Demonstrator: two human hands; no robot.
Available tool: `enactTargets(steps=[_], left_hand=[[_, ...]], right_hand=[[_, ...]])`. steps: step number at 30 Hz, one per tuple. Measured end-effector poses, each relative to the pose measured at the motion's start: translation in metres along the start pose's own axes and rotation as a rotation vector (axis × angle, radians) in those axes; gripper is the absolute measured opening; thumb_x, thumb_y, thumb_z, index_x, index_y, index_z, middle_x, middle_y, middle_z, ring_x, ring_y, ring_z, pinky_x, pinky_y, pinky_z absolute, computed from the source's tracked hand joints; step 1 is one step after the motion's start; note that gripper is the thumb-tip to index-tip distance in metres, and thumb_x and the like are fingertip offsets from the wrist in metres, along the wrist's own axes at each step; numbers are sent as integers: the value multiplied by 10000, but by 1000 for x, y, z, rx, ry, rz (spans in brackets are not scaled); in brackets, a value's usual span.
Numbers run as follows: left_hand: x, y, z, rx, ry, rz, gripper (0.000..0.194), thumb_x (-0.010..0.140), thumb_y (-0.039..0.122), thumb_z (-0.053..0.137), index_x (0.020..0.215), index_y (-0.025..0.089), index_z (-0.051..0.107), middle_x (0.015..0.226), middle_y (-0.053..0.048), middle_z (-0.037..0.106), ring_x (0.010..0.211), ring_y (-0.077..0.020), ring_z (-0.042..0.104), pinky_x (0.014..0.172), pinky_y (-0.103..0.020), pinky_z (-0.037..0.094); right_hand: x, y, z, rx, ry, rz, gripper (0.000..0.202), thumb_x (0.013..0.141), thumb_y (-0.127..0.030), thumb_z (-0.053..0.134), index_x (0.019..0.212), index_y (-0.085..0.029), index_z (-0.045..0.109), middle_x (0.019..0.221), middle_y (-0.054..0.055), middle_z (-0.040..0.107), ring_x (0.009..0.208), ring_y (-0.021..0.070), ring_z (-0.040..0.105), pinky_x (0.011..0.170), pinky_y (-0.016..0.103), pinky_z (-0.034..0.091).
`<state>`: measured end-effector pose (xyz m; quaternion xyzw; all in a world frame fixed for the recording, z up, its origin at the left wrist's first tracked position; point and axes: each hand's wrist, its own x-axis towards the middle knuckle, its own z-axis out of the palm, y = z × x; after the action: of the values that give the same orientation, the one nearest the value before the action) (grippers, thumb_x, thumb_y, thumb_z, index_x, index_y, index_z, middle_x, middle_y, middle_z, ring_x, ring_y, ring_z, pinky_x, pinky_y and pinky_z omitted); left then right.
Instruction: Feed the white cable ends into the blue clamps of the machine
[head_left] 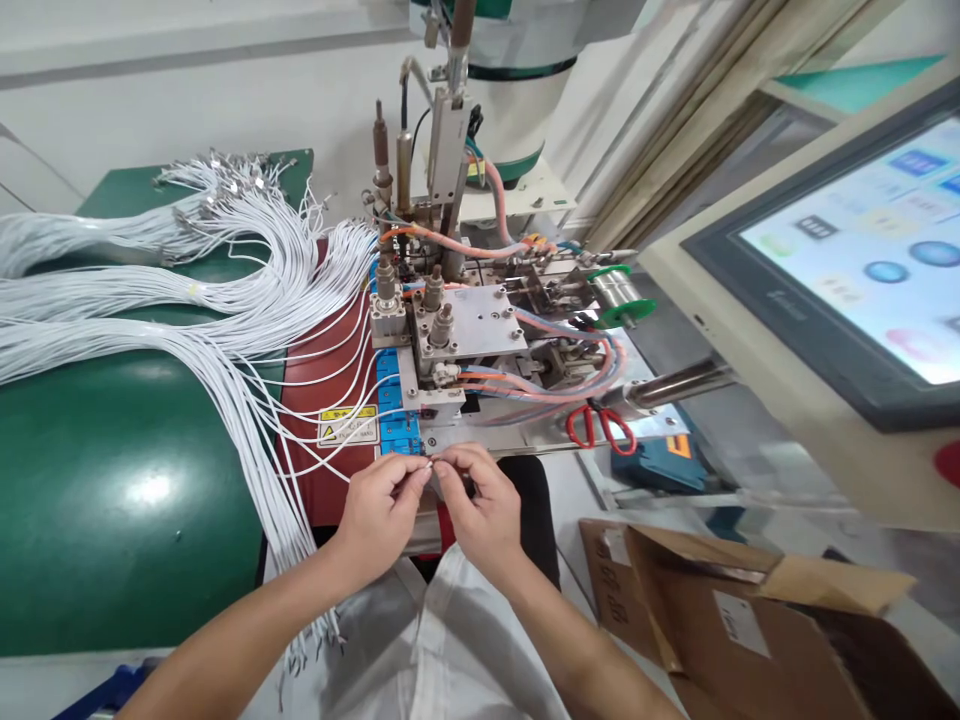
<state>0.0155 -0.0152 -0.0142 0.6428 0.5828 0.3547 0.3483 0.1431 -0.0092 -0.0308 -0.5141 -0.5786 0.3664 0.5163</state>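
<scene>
We have the left hand (pixel 381 510) and the right hand (pixel 484 500) pinched together at their fingertips on a tiny pale cable end (pixel 430 465), in front of the machine (pixel 480 318) and just beside its blue holders (pixel 400 440). We judge the work to be partway: several white cables (pixel 225 375) run singly across the red plate (pixel 315 375) to the holders, while the end between our fingers is not yet in one. Many more lie bundled on the green bench (pixel 112 480), though we cannot tell which are finished. Loose strands cross the warning label (pixel 347 427), and our fingers hide most of the piece. Farther right are red-handled scissors (pixel 600 425), a wire spool (pixel 619 295), a lit screen (pixel 862 235) and an open cardboard box (pixel 780 640); none blocks the hands.
</scene>
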Motion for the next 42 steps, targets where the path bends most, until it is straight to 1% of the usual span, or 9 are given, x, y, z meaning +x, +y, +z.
enactTargets(steps=[5, 15, 22, 26, 30, 34, 36, 40, 42], left_hand=[[-1, -2, -1, -44, -17, -13, 173, 841, 250, 468, 784, 171, 611, 664, 5, 607, 535, -92, 531, 546, -198, 440], [-3, -2, 1, -138, -27, -97, 194, 853, 273, 457, 799, 162, 607, 585, 21, 571, 522, -94, 528, 545, -201, 439], [-2, 0, 1, -167, -3, -105, 164, 844, 261, 474, 806, 166, 602, 644, 14, 607, 542, -90, 547, 550, -189, 451], [-1, -1, 1, -126, -20, -101, 163, 835, 271, 485, 804, 173, 612, 675, 7, 624, 543, -94, 549, 551, -192, 453], [1, -1, -5, 2, -74, -28, 173, 836, 240, 474, 809, 178, 634, 673, -1, 629, 604, -113, 565, 600, -211, 449], [7, 1, -15, 128, -265, 88, 208, 820, 170, 455, 750, 187, 650, 701, -14, 637, 648, -124, 565, 623, -221, 437], [8, 2, -16, 141, -309, 91, 208, 809, 161, 460, 716, 186, 645, 681, -8, 633, 627, -119, 559, 609, -216, 431], [4, 2, -12, 30, -145, -8, 170, 817, 223, 477, 776, 181, 636, 703, -5, 647, 632, -116, 569, 622, -211, 449], [2, 2, -11, -37, -99, -69, 191, 830, 270, 470, 788, 172, 629, 702, -12, 645, 625, -117, 570, 610, -211, 458]], right_hand=[[-1, 5, 2, 129, -15, 71, 80, 785, -195, 546, 746, -192, 616, 757, 26, 584, 709, 142, 571, 650, 265, 466], [2, 4, 0, 195, -10, 83, 79, 757, -176, 592, 725, -208, 657, 734, 22, 606, 702, 142, 578, 649, 278, 476], [2, 7, 3, 191, 33, 73, 84, 732, -151, 607, 681, -200, 652, 697, 17, 606, 664, 136, 576, 630, 272, 477], [4, 5, 2, 129, 10, 73, 80, 747, -156, 585, 695, -191, 634, 704, 20, 597, 674, 137, 573, 629, 269, 470], [11, 0, -6, -12, -65, -28, 90, 746, -136, 555, 687, -185, 602, 688, 19, 589, 650, 135, 562, 606, 259, 461], [21, -4, -21, -227, -320, -260, 97, 741, -134, 527, 727, -197, 600, 702, 29, 596, 672, 153, 549, 631, 280, 451], [23, -5, -25, -304, -400, -316, 104, 749, -138, 512, 743, -199, 596, 715, 36, 595, 692, 162, 544, 644, 291, 443], [16, -6, -18, -292, -238, -240, 108, 770, -146, 486, 741, -200, 576, 708, 39, 572, 690, 165, 529, 643, 299, 436], [10, -3, -12, -275, -183, -218, 124, 770, -148, 476, 738, -200, 584, 717, 43, 573, 684, 165, 523, 638, 303, 433]])
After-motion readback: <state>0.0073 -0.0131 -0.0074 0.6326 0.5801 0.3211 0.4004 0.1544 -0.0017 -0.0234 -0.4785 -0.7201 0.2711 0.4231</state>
